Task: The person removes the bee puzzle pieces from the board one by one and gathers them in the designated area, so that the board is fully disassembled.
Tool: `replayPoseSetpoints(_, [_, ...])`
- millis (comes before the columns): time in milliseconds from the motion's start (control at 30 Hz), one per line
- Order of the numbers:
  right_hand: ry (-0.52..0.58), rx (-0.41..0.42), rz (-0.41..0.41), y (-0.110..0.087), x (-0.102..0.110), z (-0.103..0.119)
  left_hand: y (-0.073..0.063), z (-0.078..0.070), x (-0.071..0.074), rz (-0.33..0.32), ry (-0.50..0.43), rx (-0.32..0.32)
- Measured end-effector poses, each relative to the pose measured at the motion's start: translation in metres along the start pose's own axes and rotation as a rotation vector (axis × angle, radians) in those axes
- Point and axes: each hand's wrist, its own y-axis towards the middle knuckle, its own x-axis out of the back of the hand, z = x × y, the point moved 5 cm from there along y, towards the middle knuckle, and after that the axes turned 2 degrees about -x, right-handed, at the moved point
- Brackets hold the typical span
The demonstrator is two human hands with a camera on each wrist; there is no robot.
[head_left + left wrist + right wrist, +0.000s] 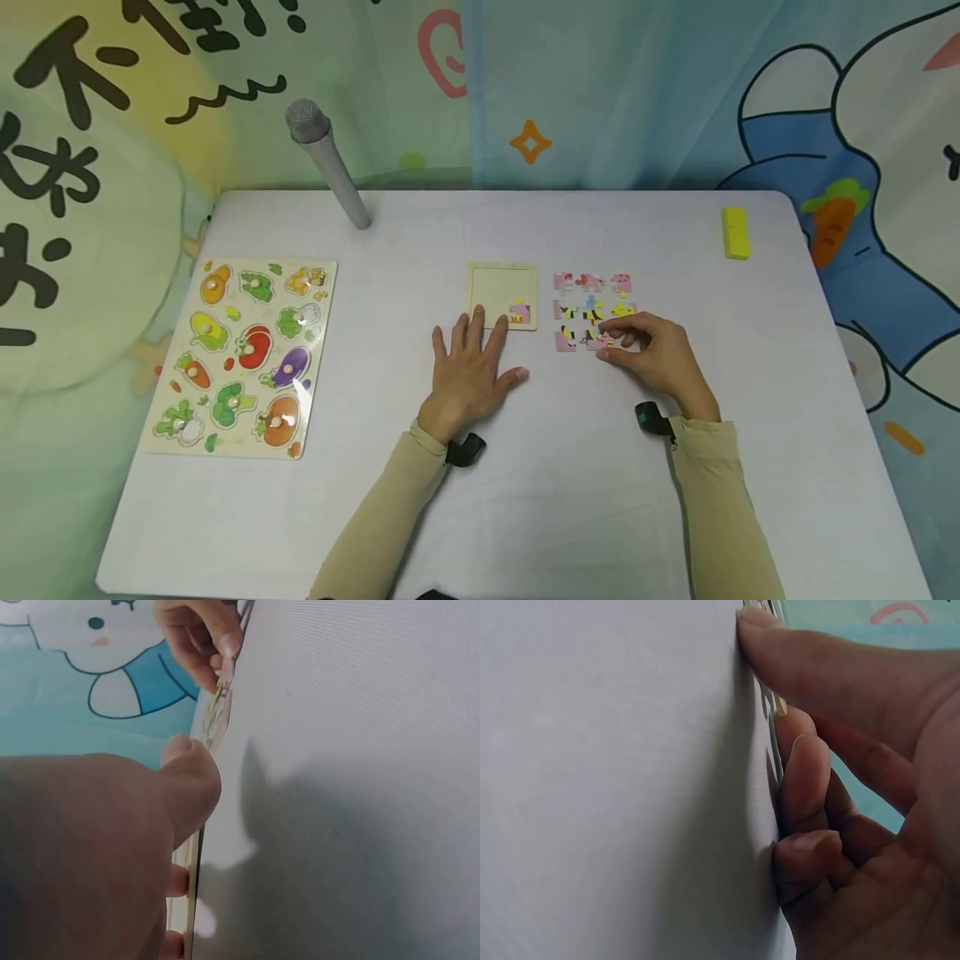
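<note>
My left hand [467, 379] lies flat with fingers spread, fingertips resting on the lower edge of a small square wooden puzzle tray [491, 292]. One pink puzzle piece [520, 312] sits in the tray's lower right corner. To the right, several pink and yellow puzzle pieces [567, 310] with bee-like pictures lie in rows. At their lower right, my right hand [656, 354] pinches a puzzle piece [596, 340] between thumb and fingers. In the left wrist view, that right hand [202, 634] is seen beyond my left thumb. Its other fingers curl against the table in the right wrist view.
A large vegetable knob puzzle board [243, 358] lies at the left of the white table [570, 500]. A grey microphone [330, 162] stands tilted near the back edge. A yellow block [736, 233] is at the back right. Printed curtains hang behind.
</note>
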Motion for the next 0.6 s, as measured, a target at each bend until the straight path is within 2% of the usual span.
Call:
replayPoseSetpoints(267, [-0.002, 0.000, 0.028, 0.001, 0.002, 0.001, -0.001, 0.000, 0.001, -0.002, 0.002, -0.019])
replayPoseSetpoints(367, [-0.008, 0.022, 0.007, 0.004, 0.004, 0.005, -0.001, 0.000, 0.001, 0.009, -0.010, -0.020])
replayPoseSetpoints(500, [0.007, 0.076, -0.038, 0.014, 0.004, 0.019, -0.001, 0.001, 0.001, 0.000, -0.012, -0.022])
replayPoseSetpoints(600, [0.022, 0.118, -0.025, 0.026, -0.001, 0.035, -0.001, 0.001, 0.001, -0.010, -0.007, -0.023])
